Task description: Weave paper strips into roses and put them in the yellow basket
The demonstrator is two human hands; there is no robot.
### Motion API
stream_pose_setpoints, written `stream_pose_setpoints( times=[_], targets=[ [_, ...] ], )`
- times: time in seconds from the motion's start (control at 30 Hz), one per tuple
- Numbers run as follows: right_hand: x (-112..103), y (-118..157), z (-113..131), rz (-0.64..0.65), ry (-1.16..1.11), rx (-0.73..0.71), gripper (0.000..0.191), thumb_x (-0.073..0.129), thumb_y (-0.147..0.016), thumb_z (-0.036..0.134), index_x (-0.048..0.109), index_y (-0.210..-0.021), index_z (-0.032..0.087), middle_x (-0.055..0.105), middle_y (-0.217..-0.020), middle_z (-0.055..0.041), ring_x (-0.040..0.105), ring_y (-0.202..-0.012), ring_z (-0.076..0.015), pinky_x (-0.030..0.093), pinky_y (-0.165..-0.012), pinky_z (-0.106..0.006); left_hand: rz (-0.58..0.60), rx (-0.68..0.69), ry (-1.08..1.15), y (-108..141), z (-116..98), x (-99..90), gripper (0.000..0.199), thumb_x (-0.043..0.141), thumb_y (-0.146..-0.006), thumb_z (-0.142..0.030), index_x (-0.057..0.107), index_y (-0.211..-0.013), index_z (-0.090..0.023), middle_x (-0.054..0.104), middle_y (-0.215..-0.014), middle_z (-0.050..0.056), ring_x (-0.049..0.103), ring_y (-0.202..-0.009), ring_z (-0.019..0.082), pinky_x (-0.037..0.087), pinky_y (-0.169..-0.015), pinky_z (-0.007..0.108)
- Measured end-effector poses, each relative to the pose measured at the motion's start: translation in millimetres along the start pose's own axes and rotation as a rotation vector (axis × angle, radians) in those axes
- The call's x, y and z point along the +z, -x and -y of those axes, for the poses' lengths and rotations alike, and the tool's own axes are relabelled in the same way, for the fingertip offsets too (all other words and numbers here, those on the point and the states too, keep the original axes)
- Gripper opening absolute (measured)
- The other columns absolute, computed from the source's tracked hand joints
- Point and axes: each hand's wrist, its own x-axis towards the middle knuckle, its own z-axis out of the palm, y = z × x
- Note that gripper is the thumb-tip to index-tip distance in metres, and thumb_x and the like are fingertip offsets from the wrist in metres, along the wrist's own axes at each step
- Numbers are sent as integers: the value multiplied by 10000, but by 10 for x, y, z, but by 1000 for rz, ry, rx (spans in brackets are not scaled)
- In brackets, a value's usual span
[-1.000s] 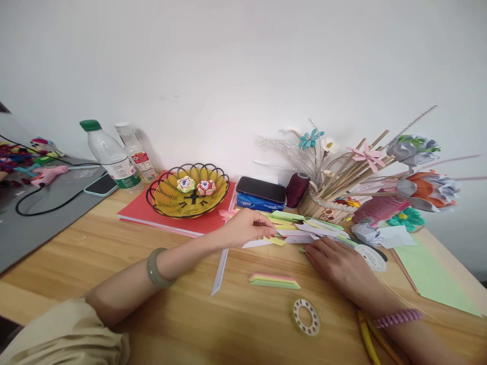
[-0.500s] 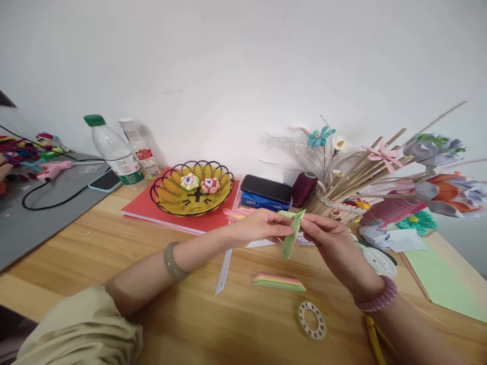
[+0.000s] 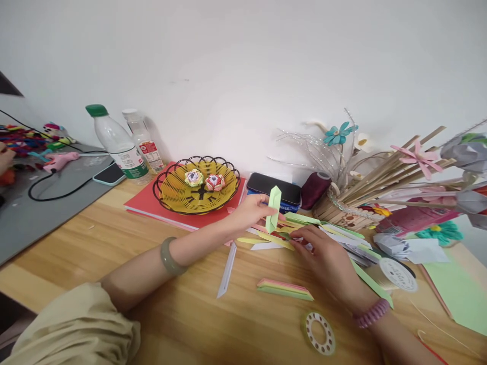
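Note:
My left hand (image 3: 253, 210) pinches a folded strip of light green paper (image 3: 273, 209), held upright above the table with its pointed end up. My right hand (image 3: 323, 256) reaches low into a pile of coloured paper strips (image 3: 272, 238), green, yellow, white and pink. Its thumb and fingertips are drawn together at the pile, and what lies between them is too small to make out. In front of the hands, a small stack of folded pink, yellow and green strips (image 3: 285, 289) rests on the wood. One white strip (image 3: 227, 271) lies apart to its left.
A roll of tape (image 3: 320, 333) lies near the front. Behind are a yellow basket (image 3: 178, 195) with two paper flowers, a phone (image 3: 274, 187) on a blue pack, and a thread cone (image 3: 316, 187). A ribbon spool (image 3: 397, 274) is at right; bottles (image 3: 127, 157) stand left.
My hands have parted. The left keeps the green folded strip, now raised upright and moved left; the right has let go of it and dropped to the strip pile. The view has shifted slightly.

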Motion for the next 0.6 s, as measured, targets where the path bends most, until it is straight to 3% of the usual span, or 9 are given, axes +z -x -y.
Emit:
stream_pose_setpoints(
  times=[0.23,0.47,0.53,0.6],
  targets=[
    [52,49,-11,12,288,-160,231,419,-870,317,612,-795,215,608,-816,-52,562,-732,-178,431,-583,-280,-109,25,79,24,-125,-8,149,534,-727,-96,600,-861,-90,675,-713,78,597,-558,111,504,-565,247],
    [-44,11,-53,-100,116,-71,198,446,-864,336,583,-829,198,633,-797,-43,580,-653,-152,465,-573,-275,-213,175,82,-13,-113,-36,162,528,-718,-98,599,-863,-85,686,-830,111,625,-623,141,519,-631,293],
    [-50,7,-23,-134,13,-40,196,439,-869,347,556,-888,192,638,-776,-34,581,-604,-132,476,-527,-248,-227,159,88,-14,-53,11,176,512,-720,-94,592,-877,-88,685,-823,104,624,-617,141,515,-622,293],
    [-35,20,31,-185,-100,-30,188,459,-861,345,524,-941,188,633,-757,-26,588,-607,-128,487,-524,-237,-150,94,81,-2,35,96,189,504,-720,-93,588,-889,-103,683,-807,83,620,-594,140,509,-597,294]
  ],
)
